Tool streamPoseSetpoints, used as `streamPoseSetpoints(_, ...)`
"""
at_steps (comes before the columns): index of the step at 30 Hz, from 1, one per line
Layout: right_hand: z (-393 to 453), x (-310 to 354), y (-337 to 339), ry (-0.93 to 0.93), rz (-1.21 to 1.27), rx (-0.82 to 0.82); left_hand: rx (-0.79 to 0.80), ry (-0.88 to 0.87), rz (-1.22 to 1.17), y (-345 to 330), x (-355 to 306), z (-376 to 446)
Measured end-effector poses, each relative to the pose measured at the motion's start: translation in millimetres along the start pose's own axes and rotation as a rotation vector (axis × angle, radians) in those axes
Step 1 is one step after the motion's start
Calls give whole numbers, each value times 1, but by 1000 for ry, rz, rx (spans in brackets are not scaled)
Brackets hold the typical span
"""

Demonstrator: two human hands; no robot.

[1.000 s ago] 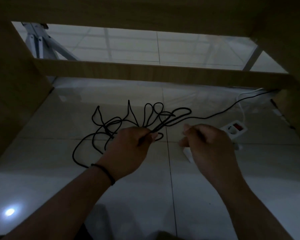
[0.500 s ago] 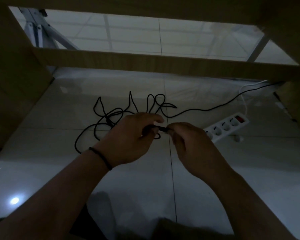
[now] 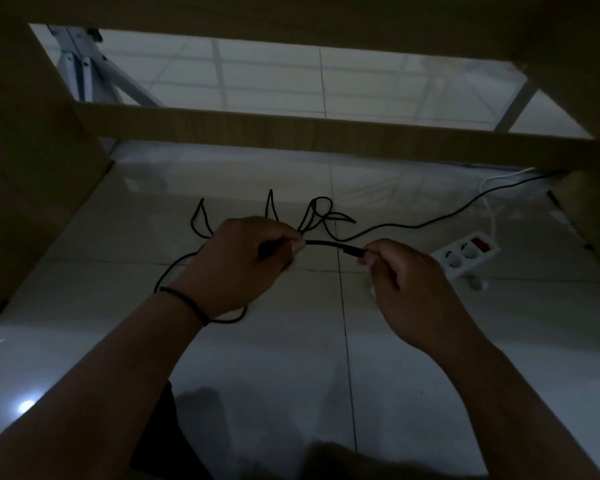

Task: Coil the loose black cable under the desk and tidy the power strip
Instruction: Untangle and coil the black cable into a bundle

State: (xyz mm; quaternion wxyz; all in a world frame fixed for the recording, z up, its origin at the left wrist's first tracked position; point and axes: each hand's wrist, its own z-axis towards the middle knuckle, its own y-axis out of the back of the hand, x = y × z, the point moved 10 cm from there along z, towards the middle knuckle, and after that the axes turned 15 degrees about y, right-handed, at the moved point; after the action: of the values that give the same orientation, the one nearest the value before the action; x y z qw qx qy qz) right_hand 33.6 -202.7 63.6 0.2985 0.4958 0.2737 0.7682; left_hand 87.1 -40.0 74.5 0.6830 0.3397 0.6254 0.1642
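Note:
A thin black cable (image 3: 326, 243) lies in loose loops on the pale tiled floor under the desk. My left hand (image 3: 246, 261) is closed on a bunch of it. My right hand (image 3: 406, 282) pinches the cable's end between thumb and finger, so a short stretch hangs taut between the two hands. From the loops the cable runs away to the far right, under the desk's back rail. A white power strip (image 3: 465, 256) with a red switch lies on the floor just right of my right hand, partly hidden by it.
Wooden desk side panels stand at left (image 3: 25, 174) and right (image 3: 589, 202), with a back rail (image 3: 326, 133) across the far side. A white cord (image 3: 492, 216) leads from the strip to the back right. White metal legs (image 3: 84, 67) stand beyond the rail.
My hands met at the cable, then drew apart. The right hand now holds the cable's end out to the right, with a short length stretched between the hands.

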Motion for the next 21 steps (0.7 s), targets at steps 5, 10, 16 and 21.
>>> streamPoseSetpoints(5, -5, -24, 18, -146, 8, -80, -66, 93, -9, 15, 18, 7)
streamPoseSetpoints(10, -8, -25, 3, -279, 321, -162, -23, 284, -290, -8, 29, 7)
streamPoseSetpoints(16, -13, -22, -25, -390, 659, -232, 76, 371, -586, -45, 25, -7)
streamPoseSetpoints(21, -14, -23, -24, -408, 693, -273, 62, 323, -528, -54, 21, -12)
